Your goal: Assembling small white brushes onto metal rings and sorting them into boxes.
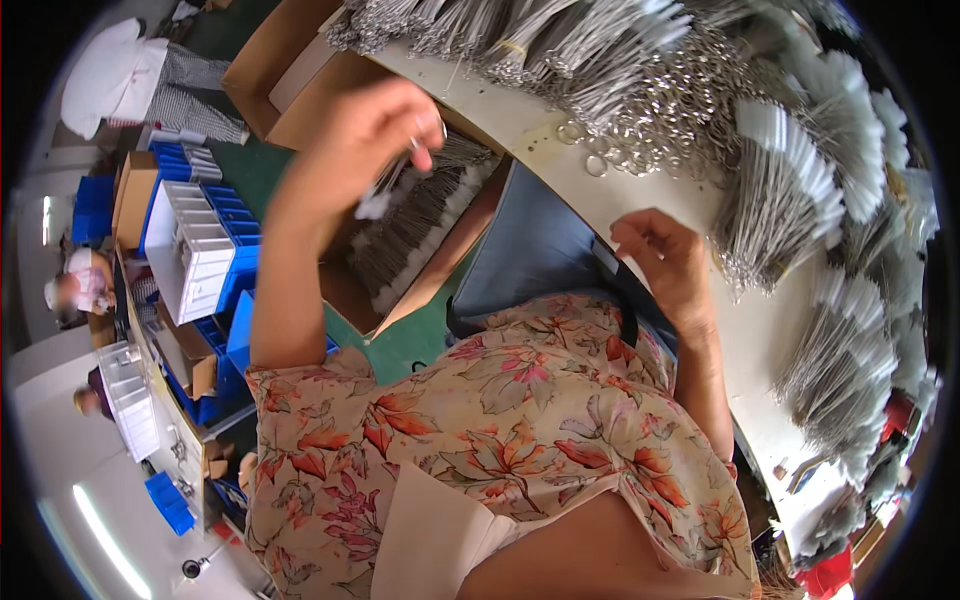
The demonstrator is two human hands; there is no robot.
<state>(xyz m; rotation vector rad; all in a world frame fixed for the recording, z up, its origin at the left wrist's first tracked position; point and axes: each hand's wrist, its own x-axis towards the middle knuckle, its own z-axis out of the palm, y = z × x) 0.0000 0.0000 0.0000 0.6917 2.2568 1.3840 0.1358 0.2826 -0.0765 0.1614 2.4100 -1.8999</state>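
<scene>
Left hand [375, 135] was up at about 11 o'clock, fingers pinching a small bunch of thin metal pins [385, 190] over the open cardboard box [420, 270] of more pins. Right hand [665, 260] rested on the desk [560, 150] edge — fingers loosely curled, holding nothing I could see.

Shiny metal rings [640, 135], glossy grey wire bundles [775, 205], matt brown cardboard box [440, 270], smooth blue plastic crates [235, 270].

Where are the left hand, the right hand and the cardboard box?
left hand [375, 135], head view, on the knuckles.
right hand [665, 255], head view, on its back.
cardboard box [440, 270], head view, on its side wall.
</scene>
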